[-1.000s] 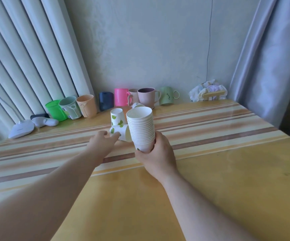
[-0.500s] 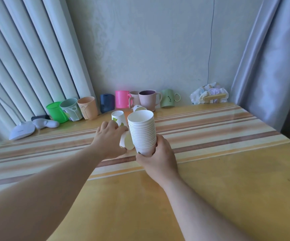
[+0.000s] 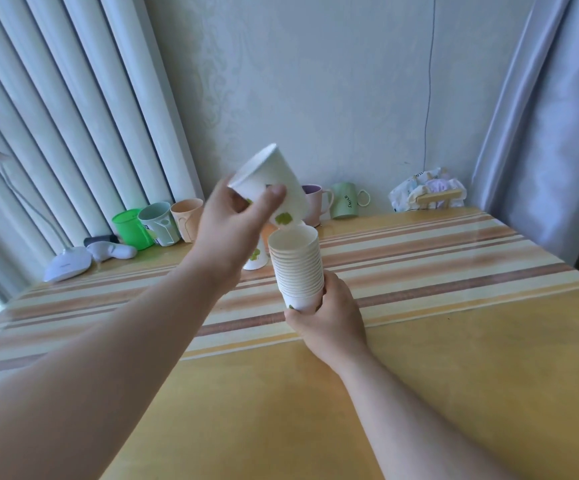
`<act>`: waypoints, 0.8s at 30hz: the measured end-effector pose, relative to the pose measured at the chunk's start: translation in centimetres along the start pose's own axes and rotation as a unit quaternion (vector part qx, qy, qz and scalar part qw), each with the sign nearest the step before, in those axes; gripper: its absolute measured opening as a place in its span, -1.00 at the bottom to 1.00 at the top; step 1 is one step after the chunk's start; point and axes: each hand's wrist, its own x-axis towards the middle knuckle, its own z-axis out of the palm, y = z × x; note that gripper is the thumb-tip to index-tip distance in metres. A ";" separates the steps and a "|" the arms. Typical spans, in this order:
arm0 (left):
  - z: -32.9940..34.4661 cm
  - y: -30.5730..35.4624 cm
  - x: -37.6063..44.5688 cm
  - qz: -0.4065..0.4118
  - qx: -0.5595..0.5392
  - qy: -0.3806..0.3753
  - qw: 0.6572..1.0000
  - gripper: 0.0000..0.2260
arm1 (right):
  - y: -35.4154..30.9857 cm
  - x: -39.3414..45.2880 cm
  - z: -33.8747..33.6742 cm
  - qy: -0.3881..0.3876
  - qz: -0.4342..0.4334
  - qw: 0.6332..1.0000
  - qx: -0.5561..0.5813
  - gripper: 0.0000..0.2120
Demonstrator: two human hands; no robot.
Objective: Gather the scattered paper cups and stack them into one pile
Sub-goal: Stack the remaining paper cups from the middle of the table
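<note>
My right hand (image 3: 329,318) grips the bottom of a tall stack of white paper cups (image 3: 297,266), held upright above the striped table (image 3: 437,258). My left hand (image 3: 234,225) holds a single white paper cup with green leaf prints (image 3: 274,178), tilted, its base pointing down towards the stack's open top and just above it. Another leaf-print paper cup (image 3: 256,259) stands on the table behind my left wrist, partly hidden.
Plastic mugs line the back edge by the wall: green (image 3: 132,228), grey-green (image 3: 159,227), peach (image 3: 186,218), mauve (image 3: 314,204), pale green (image 3: 347,199). A white lamp base (image 3: 68,263) sits at the left, a crumpled bag (image 3: 426,188) at the back right. Curtains hang on both sides.
My left hand took hold of the lying leaf-print cup on the table and raised it up above the stack. The right hand with the stack stayed nearly still.
</note>
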 end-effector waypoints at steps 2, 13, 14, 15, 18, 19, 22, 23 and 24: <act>0.8 -0.3 -1.1 -0.012 0.052 -0.028 0.998 -0.57 | 0.0 0.0 -0.1 0.003 -0.001 1.000 0.000 -0.46; -1.5 -4.9 -3.7 -0.149 0.148 -0.084 0.974 0.10 | -0.1 -0.2 0.0 -0.018 -0.023 0.999 0.017 -0.53; -1.7 -5.5 -4.2 -0.173 0.138 -0.112 0.969 0.05 | -0.1 -0.3 0.2 -0.029 -0.037 0.999 0.021 -0.53; -1.9 -6.2 -4.8 -0.188 0.134 -0.143 0.963 -0.08 | -0.1 -0.3 0.4 -0.041 -0.053 0.998 0.021 -0.51; -2.3 -8.0 -5.9 -0.169 0.157 -0.151 0.961 -0.51 | 0.2 -0.1 0.5 -0.095 -0.072 0.993 0.000 -0.49; -2.6 -8.4 -6.0 -0.162 0.160 -0.130 0.965 -0.55 | 0.3 0.0 0.4 -0.117 -0.074 0.990 -0.012 -0.50; -3.9 -9.3 -5.5 -0.138 0.185 -0.063 0.971 -0.52 | 0.5 0.0 0.2 -0.160 -0.089 0.981 -0.062 -0.40; -4.5 -9.7 -5.3 -0.135 0.194 -0.038 0.971 -0.49 | 0.6 0.0 0.2 -0.160 -0.081 0.981 -0.071 -0.33; -5.0 -10.1 -5.1 -0.137 0.200 -0.016 0.970 -0.45 | 0.6 0.1 0.2 -0.155 -0.069 0.983 -0.073 -0.30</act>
